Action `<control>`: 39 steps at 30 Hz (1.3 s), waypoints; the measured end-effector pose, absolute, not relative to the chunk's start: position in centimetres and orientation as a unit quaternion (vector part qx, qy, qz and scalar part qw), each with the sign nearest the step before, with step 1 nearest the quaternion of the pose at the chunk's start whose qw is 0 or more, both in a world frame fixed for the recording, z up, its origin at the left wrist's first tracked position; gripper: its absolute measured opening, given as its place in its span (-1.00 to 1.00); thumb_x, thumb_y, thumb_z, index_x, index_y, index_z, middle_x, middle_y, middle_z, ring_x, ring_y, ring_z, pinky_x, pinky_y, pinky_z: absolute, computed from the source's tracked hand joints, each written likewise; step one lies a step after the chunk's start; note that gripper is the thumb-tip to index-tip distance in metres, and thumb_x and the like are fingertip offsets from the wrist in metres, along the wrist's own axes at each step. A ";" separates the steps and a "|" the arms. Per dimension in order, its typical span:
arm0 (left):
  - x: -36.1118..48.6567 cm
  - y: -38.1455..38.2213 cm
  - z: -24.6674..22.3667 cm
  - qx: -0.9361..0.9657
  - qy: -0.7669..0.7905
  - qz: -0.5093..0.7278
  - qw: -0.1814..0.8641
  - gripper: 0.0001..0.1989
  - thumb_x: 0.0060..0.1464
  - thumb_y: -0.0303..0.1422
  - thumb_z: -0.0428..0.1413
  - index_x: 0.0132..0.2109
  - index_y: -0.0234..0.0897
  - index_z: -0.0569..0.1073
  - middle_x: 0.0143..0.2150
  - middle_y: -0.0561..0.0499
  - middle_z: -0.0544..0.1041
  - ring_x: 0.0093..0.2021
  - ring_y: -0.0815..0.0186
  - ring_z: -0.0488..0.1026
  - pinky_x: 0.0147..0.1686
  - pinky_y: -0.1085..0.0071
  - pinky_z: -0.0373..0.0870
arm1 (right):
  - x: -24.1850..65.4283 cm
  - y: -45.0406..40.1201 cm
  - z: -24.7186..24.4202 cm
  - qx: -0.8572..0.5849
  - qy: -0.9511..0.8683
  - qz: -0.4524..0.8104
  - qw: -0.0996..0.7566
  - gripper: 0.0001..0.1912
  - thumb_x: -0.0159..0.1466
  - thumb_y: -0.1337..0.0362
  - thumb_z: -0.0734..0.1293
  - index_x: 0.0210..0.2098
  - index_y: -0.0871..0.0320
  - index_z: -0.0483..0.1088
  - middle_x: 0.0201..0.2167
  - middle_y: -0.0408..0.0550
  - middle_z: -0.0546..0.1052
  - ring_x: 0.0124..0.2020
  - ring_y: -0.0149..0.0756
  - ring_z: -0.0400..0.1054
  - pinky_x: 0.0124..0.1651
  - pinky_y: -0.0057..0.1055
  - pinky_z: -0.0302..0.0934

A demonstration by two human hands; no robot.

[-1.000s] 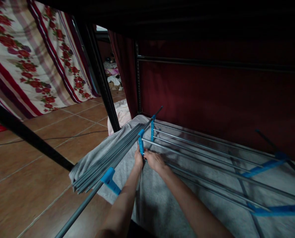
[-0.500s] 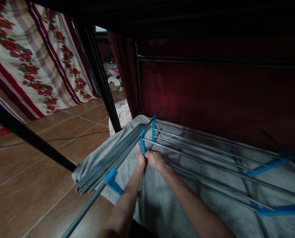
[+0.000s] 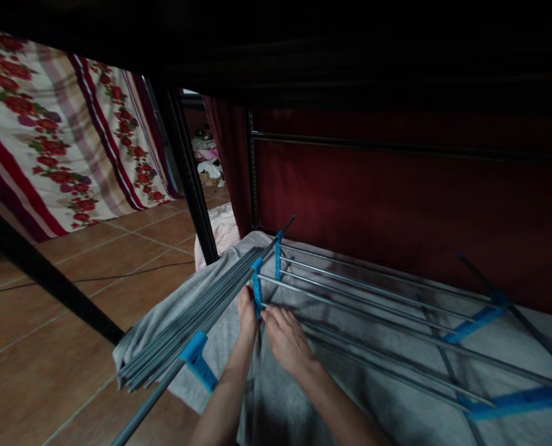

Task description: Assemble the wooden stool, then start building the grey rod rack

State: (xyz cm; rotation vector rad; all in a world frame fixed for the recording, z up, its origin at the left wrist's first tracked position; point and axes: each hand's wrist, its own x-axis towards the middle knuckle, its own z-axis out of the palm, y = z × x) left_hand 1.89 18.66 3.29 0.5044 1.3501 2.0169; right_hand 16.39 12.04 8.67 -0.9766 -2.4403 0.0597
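My left hand [image 3: 246, 313] is closed around the lower part of a blue plastic bracket [image 3: 257, 282], which hangs from a long grey metal tube [image 3: 217, 313]. Just to its right, my right hand [image 3: 285, 337] is closed on a thin metal rod [image 3: 264, 305], whose end points at the bracket near my fingertips. Exactly how the rod end meets the bracket is hard to make out. Another blue bracket [image 3: 278, 257] sits farther back on the tube, and a third blue bracket [image 3: 199, 359] is nearer me. Several rods [image 3: 373, 306] run right towards blue end pieces [image 3: 520, 401].
A bundle of grey rods [image 3: 187, 322] lies left of the tube on a grey blanket [image 3: 298, 409]. Black frame posts [image 3: 194, 179] stand at the left, with a dark red cloth [image 3: 396, 198] behind. A cable [image 3: 118, 277] crosses the tiled floor [image 3: 38, 328].
The view has tilted up and shifted slightly, so the rack sits lower and farther left. My right hand's fingers have shifted on the rod, and its end now shows beside the bracket.
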 end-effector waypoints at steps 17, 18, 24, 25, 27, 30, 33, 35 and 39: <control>3.4 20.0 10.2 0.308 0.438 0.775 0.335 -0.48 0.12 0.08 -0.07 -0.49 -0.28 0.39 -0.71 0.16 0.17 -0.70 0.48 0.07 -0.69 0.53 0.02 | 20.2 15.6 14.2 -0.487 -0.831 -0.115 0.243 -0.69 0.39 0.34 0.12 0.08 0.04 0.31 -0.16 -0.06 0.50 -0.15 -0.25 0.34 -0.07 -0.30 0.13; 3.5 20.1 10.2 0.304 0.433 0.778 0.339 -0.49 0.11 0.08 -0.06 -0.49 -0.28 0.38 -0.72 0.17 0.15 -0.71 0.49 0.05 -0.70 0.53 0.00 | 20.2 15.6 14.2 -0.487 -0.830 -0.117 0.244 -0.69 0.39 0.34 0.12 0.07 0.04 0.31 -0.17 -0.06 0.50 -0.15 -0.25 0.34 -0.08 -0.30 0.12; 3.5 20.4 9.8 0.284 0.442 0.776 0.351 -0.47 0.08 0.08 -0.01 -0.61 -0.25 0.28 -0.73 0.14 0.14 -0.71 0.49 0.07 -0.71 0.53 0.01 | 20.5 15.7 14.4 -0.470 -0.839 -0.112 0.251 -0.69 0.39 0.34 0.13 0.08 0.04 0.32 -0.18 -0.06 0.51 -0.16 -0.29 0.36 -0.08 -0.33 0.12; 3.4 20.4 9.7 0.289 0.441 0.772 0.354 -0.46 0.09 0.08 -0.02 -0.63 -0.24 0.26 -0.73 0.13 0.14 -0.71 0.49 0.06 -0.71 0.53 0.02 | 20.6 15.7 14.5 -0.469 -0.839 -0.112 0.252 -0.69 0.39 0.34 0.13 0.08 0.04 0.33 -0.18 -0.06 0.51 -0.17 -0.29 0.37 -0.09 -0.34 0.12; 3.3 20.5 9.6 0.297 0.438 0.770 0.357 -0.44 0.09 0.08 -0.03 -0.65 -0.24 0.25 -0.73 0.12 0.13 -0.71 0.49 0.06 -0.71 0.53 0.02 | 20.6 15.6 14.5 -0.468 -0.840 -0.113 0.252 -0.69 0.39 0.33 0.13 0.08 0.04 0.33 -0.19 -0.06 0.52 -0.18 -0.30 0.38 -0.10 -0.34 0.13; 3.3 20.6 9.5 0.285 0.432 0.775 0.362 -0.45 0.06 0.09 0.00 -0.64 -0.25 0.27 -0.71 0.12 0.16 -0.71 0.50 0.08 -0.71 0.54 0.03 | 20.7 15.5 14.6 -0.464 -0.842 -0.108 0.253 -0.68 0.39 0.30 0.13 0.08 0.03 0.34 -0.19 -0.06 0.52 -0.18 -0.31 0.38 -0.12 -0.35 0.14; 3.4 20.6 9.5 0.259 0.431 0.779 0.374 -0.46 0.02 0.10 0.04 -0.60 -0.27 0.30 -0.70 0.14 0.18 -0.71 0.51 0.08 -0.70 0.56 0.03 | 20.7 15.3 14.8 -0.467 -0.841 -0.104 0.253 -0.68 0.39 0.30 0.13 0.09 0.02 0.34 -0.19 -0.06 0.52 -0.18 -0.32 0.39 -0.12 -0.36 0.14; 3.4 20.6 9.5 0.246 0.433 0.780 0.378 -0.46 -0.01 0.12 0.06 -0.59 -0.28 0.32 -0.70 0.15 0.17 -0.71 0.51 0.09 -0.70 0.57 0.04 | 20.7 15.3 14.9 -0.468 -0.842 -0.101 0.249 -0.67 0.40 0.30 0.12 0.09 0.01 0.34 -0.19 -0.06 0.52 -0.17 -0.32 0.39 -0.12 -0.36 0.14; 3.5 20.6 9.5 0.240 0.447 0.776 0.375 -0.45 -0.02 0.13 0.05 -0.59 -0.28 0.33 -0.71 0.16 0.14 -0.69 0.50 0.12 -0.68 0.57 0.08 | 20.8 15.3 15.1 -0.467 -0.847 -0.091 0.236 -0.66 0.40 0.29 0.11 0.10 0.00 0.33 -0.17 -0.07 0.52 -0.16 -0.30 0.38 -0.12 -0.35 0.14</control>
